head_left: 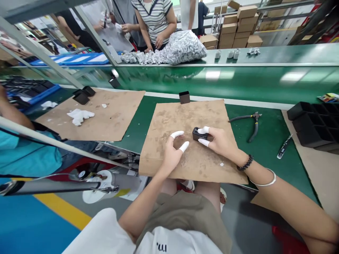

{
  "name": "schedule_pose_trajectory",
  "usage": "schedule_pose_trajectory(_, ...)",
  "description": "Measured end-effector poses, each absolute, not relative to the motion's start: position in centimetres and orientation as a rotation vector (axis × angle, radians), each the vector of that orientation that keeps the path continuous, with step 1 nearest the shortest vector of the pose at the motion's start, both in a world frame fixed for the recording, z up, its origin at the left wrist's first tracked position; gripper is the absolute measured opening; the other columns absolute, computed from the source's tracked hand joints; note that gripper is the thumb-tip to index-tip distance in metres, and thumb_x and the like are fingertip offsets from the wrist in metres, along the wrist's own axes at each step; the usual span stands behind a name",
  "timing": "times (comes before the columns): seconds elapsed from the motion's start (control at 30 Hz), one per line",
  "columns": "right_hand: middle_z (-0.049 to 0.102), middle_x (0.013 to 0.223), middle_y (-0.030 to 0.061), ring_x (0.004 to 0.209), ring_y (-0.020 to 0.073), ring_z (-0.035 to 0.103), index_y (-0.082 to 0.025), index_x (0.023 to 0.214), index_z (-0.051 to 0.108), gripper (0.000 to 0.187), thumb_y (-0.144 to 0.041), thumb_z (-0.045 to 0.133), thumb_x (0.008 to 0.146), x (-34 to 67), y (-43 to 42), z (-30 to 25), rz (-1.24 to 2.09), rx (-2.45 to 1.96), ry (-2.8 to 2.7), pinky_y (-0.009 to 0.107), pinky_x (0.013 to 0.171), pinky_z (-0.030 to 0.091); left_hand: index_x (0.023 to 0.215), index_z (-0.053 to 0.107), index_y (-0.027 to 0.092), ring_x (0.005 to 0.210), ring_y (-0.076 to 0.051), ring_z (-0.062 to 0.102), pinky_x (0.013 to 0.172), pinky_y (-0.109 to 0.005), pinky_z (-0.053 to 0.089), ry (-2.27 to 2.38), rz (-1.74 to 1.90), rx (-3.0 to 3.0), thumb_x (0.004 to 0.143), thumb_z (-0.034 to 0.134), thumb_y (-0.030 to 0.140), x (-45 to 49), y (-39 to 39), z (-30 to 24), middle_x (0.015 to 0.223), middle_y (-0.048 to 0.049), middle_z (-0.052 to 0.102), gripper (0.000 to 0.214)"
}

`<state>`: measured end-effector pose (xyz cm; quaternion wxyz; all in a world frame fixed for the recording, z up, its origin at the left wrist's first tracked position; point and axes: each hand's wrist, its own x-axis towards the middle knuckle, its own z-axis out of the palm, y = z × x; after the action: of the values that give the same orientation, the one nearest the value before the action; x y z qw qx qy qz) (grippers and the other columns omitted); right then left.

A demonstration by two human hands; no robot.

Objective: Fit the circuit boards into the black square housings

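Observation:
A small black plastic part (197, 133) lies on a brown cardboard sheet (190, 116) in front of me. My right hand (219, 141) pinches it between thumb and forefinger, both capped with white finger cots. Just left of the part, my left hand (172, 151) hovers over the cardboard with thumb and forefinger apart and nothing in it; those fingers wear white cots too.
A black open box (184, 97) stands at the cardboard's far edge. Pliers (251, 121) and a small tool (284, 147) lie on the green table to the right, near black trays (315, 123). Another cardboard sheet (100, 113) lies left. People stand across the conveyor by a bag of white parts (182, 47).

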<state>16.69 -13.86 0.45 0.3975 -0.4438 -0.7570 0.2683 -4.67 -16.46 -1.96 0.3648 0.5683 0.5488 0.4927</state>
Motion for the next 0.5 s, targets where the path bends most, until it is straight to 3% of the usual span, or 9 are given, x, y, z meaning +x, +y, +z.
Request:
schedule_pose_trajectory(0.13, 0.076, 0.115, 0.0092, 0.106, 0.0326, 0.072, -0.025, 0.11, 0.071, 0.024, -0.034, 0.068, 0.088, 16.8, -13.8, 0.2, 0.501, -1.156, -1.8, 0.05, 0.097, 0.057, 0.114, 0.065, 0.019, 0.114, -0.024, 0.065, 0.109, -0.044, 0.048, 1.4, 1.26, 1.431, 0.081, 0.072, 0.029, -4.5, -16.5, -1.9, 0.114, -0.0088, 0.07, 0.035)
schedule_pose_trajectory(0.27, 0.078, 0.104, 0.0115, 0.098, 0.0355, 0.072, -0.024, 0.103, 0.072, 0.019, -0.03, 0.068, 0.086, 16.9, -13.6, 0.0, 0.506, -1.236, -1.966, 0.053, 0.089, 0.057, 0.112, 0.066, 0.019, 0.113, -0.024, 0.066, 0.11, -0.045, 0.047, 1.404, 1.267, 1.441, 0.082, 0.071, 0.028, -4.5, -16.5, -2.0, 0.113, -0.0087, 0.071, 0.032)
schedule_pose_trajectory(0.4, 0.076, 0.111, 0.0113, 0.107, 0.0341, 0.069, -0.025, 0.109, 0.069, 0.021, -0.031, 0.067, 0.088, 16.8, -13.3, -0.5, 0.443, -1.195, -1.898, 0.055, 0.101, 0.051, 0.112, 0.067, 0.019, 0.116, -0.026, 0.065, 0.111, -0.048, 0.046, 1.424, 1.24, 1.445, 0.082, 0.07, 0.029, -4.7, -16.6, -2.0, 0.116, -0.01, 0.07, 0.031)
schedule_pose_trajectory(0.5, 0.076, 0.103, 0.0103, 0.101, 0.0339, 0.069, -0.024, 0.102, 0.069, 0.019, -0.027, 0.07, 0.084, 16.6, -13.0, -1.1, 0.499, -1.211, -1.961, 0.059, 0.105, 0.047, 0.114, 0.067, 0.02, 0.12, -0.027, 0.063, 0.114, -0.049, 0.044, 1.442, 1.223, 1.525, 0.083, 0.07, 0.03, -4.7, -16.6, -1.9, 0.121, -0.0103, 0.069, 0.033)
